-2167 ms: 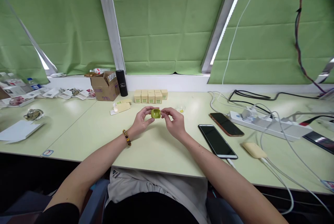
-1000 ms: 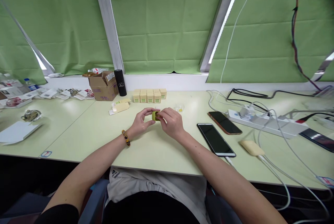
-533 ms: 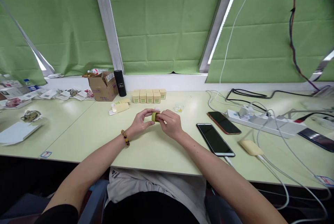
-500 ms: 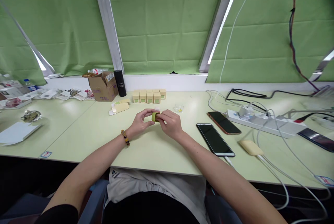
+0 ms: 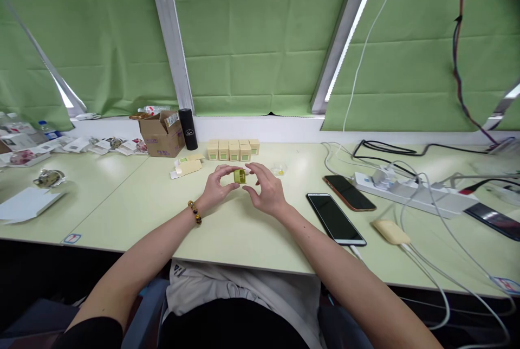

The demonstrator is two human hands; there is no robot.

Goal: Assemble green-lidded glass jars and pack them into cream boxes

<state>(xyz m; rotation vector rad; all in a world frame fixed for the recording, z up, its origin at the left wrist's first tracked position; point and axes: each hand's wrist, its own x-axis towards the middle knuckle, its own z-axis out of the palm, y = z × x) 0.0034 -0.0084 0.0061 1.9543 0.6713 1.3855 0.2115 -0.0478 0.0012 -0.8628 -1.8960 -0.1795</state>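
Note:
My left hand [image 5: 218, 189] pinches a small olive-green round container [image 5: 239, 176] between thumb and fingers, above the middle of the table. The container lies on its side, its hollow end facing right. Just right of it, my right hand [image 5: 268, 189] has thumb and fingers apart, with nothing visible between them; whether a fingertip touches the rim I cannot tell. Behind the right hand sits a clear plastic piece [image 5: 279, 169] with a bit of yellow in it. An opened pale-yellow carton [image 5: 187, 166] lies beyond my left hand.
Several small yellow boxes [image 5: 229, 150] stand in a row at the back, beside a black cylinder [image 5: 187, 129] and a cardboard box [image 5: 163, 137]. To the right are a white-edged phone [image 5: 335, 219], another phone [image 5: 349, 193], a power strip [image 5: 414, 194] and loose cables.
My right hand's fingers have come away from inside the green container and spread apart. The container has turned slightly, showing more of its hollow inside.

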